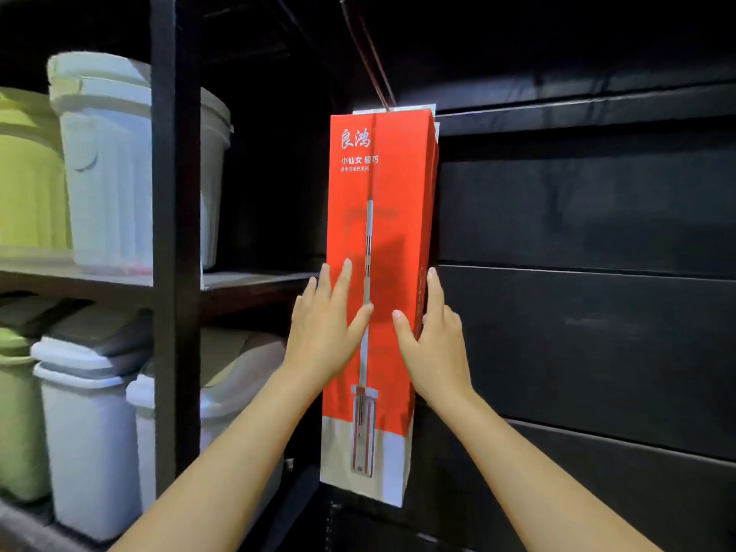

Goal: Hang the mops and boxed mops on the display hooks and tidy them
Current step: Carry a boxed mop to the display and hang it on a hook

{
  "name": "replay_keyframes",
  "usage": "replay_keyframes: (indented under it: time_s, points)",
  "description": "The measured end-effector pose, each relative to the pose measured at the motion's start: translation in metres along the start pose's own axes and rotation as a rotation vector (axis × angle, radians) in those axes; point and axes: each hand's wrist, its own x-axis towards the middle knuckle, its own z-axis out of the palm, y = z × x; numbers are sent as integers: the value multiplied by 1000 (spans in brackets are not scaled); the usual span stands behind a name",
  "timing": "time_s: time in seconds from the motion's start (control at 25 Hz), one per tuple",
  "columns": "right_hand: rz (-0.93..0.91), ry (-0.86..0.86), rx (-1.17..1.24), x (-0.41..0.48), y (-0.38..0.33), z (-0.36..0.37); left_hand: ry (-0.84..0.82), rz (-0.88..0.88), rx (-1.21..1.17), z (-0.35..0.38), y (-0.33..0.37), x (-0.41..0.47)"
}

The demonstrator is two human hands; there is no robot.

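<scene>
A tall red mop box [388, 185] with white lettering and a mop picture hangs upright from a thin metal display hook [370, 57] on the dark slat wall. My left hand [326, 328] lies flat on the box's front near its left edge, fingers spread. The right hand [434, 340] clasps the box's right edge, thumb on the front and fingers along the side. More boxes seem to hang behind it, since white edges show at the top right.
A black shelf post [175, 233] stands left of the box. Shelves beyond it hold white buckets [107, 173], a green bucket [28, 185] and lidded bins [87, 432]. The dark slat wall [577, 233] fills the right side.
</scene>
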Motion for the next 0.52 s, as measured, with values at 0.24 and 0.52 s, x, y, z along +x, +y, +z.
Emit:
replay_keyframes:
  time_s: [0.24,0.52]
  points:
    - [221,-408,39,-182,43,30,-287,-99,302,52,-22,-187]
    - [248,-1002,-244,-383,96,38,-619,-428,423,94,-46,-409]
